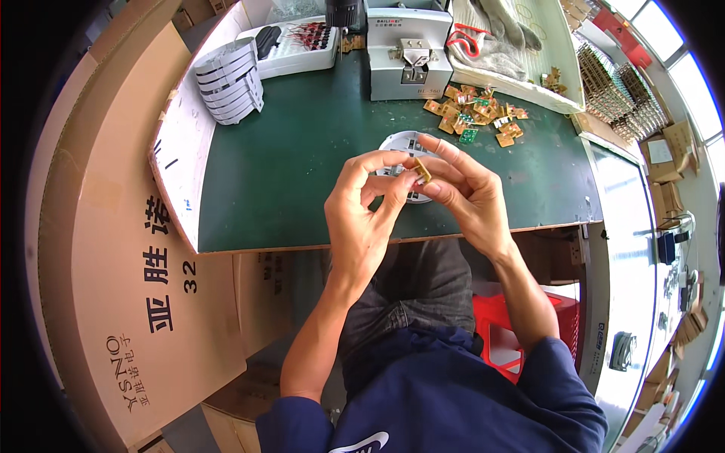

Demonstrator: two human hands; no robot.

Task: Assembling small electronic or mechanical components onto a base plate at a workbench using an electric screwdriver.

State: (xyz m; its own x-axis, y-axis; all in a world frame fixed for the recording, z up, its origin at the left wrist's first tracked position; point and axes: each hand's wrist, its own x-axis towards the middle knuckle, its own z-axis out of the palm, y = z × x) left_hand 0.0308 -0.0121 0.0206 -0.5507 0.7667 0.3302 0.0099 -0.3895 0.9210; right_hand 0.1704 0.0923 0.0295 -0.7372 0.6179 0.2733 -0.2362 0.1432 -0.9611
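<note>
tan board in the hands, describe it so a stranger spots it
On the green tabletop, find the round white disc. Just over it, the left hand and right hand meet at a small tan board; unlike the piled boards farther back, it is held up.

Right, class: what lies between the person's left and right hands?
A small tan circuit board, held at the fingertips of the left hand and right hand; the head view shows it.

Left of the grey machine (409,57), bare tabletop (298,155) offers free passage up to a white stack (230,81). To the machine's right, scattered small boards (470,112) and a white tray (568,100) obstruct; in front, the left hand (361,200) and right hand (477,200) block the way.
</note>
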